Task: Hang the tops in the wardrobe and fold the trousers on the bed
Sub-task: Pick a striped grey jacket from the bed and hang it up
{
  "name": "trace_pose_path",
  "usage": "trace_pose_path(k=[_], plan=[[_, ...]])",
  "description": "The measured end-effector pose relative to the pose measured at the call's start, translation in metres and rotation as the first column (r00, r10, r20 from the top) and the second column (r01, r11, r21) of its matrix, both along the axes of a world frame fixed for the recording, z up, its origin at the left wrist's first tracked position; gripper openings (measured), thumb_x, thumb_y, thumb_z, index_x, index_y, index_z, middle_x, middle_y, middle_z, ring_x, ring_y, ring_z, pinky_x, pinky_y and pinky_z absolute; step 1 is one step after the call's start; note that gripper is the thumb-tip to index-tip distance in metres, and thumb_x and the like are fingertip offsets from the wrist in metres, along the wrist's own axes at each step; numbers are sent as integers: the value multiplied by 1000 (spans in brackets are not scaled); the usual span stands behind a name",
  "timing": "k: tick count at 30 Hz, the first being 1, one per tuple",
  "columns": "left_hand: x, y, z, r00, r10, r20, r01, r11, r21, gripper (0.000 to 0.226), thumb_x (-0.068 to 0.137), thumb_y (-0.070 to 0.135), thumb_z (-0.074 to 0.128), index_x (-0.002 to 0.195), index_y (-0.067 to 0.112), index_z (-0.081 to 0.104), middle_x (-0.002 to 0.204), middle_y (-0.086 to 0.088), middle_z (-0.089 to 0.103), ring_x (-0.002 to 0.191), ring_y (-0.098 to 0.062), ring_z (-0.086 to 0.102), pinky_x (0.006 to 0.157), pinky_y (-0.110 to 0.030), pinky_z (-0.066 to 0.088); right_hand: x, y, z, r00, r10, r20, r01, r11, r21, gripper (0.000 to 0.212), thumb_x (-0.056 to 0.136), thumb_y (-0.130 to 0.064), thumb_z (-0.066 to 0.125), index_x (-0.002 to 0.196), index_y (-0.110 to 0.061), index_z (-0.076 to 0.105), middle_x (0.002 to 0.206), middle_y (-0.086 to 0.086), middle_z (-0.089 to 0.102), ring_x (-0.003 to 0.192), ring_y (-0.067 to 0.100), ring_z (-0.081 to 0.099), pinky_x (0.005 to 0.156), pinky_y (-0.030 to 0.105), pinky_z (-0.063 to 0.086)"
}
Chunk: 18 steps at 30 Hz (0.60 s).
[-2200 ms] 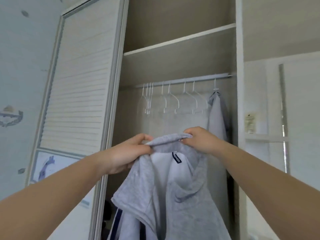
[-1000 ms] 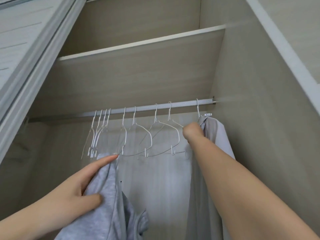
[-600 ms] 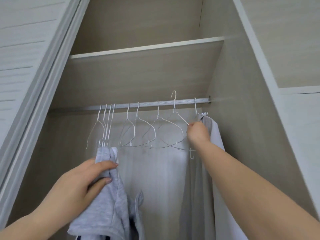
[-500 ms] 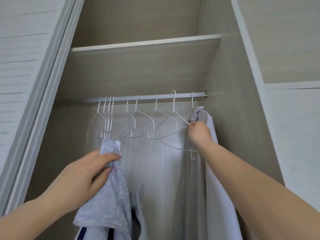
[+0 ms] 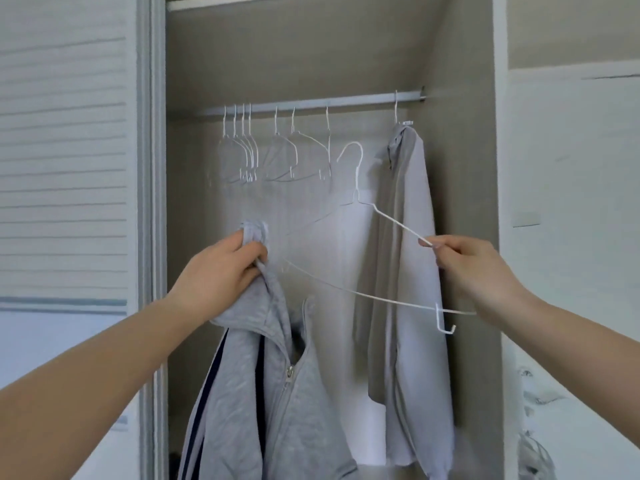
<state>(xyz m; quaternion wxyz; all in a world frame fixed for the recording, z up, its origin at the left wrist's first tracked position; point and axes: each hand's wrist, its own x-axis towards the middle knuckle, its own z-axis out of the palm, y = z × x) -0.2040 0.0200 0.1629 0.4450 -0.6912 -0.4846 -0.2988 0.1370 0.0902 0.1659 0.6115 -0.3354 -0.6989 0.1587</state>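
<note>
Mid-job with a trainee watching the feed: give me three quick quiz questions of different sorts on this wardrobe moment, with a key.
1. True or false: the white wire hanger pinched by the right hand hangs on the rail.
2. Multiple choice: the left hand grips A) trousers B) the grey zip top C) an empty hanger.
3. Fill in: a grey top already hung sits at the rail's ____ end.

Key: 1 false, it is off the rail; 2 B; 3 right.

Hanger (image 5: pixel 360 295) and, seemingly, hoodie (image 5: pixel 263 375) in hand
</note>
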Motion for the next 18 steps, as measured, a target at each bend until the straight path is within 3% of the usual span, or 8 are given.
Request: trace_pose_path(k=[4,6,8,11,13,18], plan=[[-17,-17,-25,945,-42,323,92,986,-142,16,86,9,62,101,14,59,89,-5,54,78,-18,50,65,-27,35,26,-16,-10,999,33,-37,-30,996,85,17,94,-27,56,89,-34,70,41,-23,49,39,-5,44,43,9,28],[-28,-33,-33,915,-35,402,126,971,-201,13,89,9,59,100,15,56,84,-7,55,74,-17,48,63,-21,33,36,-14,-18,996,76,-54,-72,995,66,17,93,-32,56,89,-33,73,43,-20,47,40,-3,43,45,10,27],[-36,-46,-36,882,-23,471,151,960,-235,15,90,8,57,97,20,53,82,-6,56,67,-13,47,62,-19,34,43,-11,-25,989,141,-39,-140,990,23,19,92,-37,56,96,-33,74,48,-10,34,44,11,28,44,17,18],[-46,-64,-34,857,21,516,142,951,-275,19,91,7,57,93,25,50,83,2,54,67,-10,46,63,-17,36,40,-11,-28,974,226,15,-225,973,-47,20,93,-36,55,100,-33,73,58,3,22,54,16,17,48,20,13],[-46,-74,-32,859,39,511,144,939,-313,20,90,6,57,91,25,50,87,2,55,71,-10,47,66,-17,37,34,-16,-29,959,276,64,-271,959,-78,20,93,-33,55,97,-34,74,54,-1,24,52,16,18,45,19,14],[-19,-83,-37,880,21,475,192,899,-394,30,89,7,60,86,35,49,79,12,53,62,4,48,58,-12,36,28,-27,-28,941,311,131,-297,948,-114,21,94,-28,55,91,-27,75,44,-13,32,46,13,22,39,15,20]])
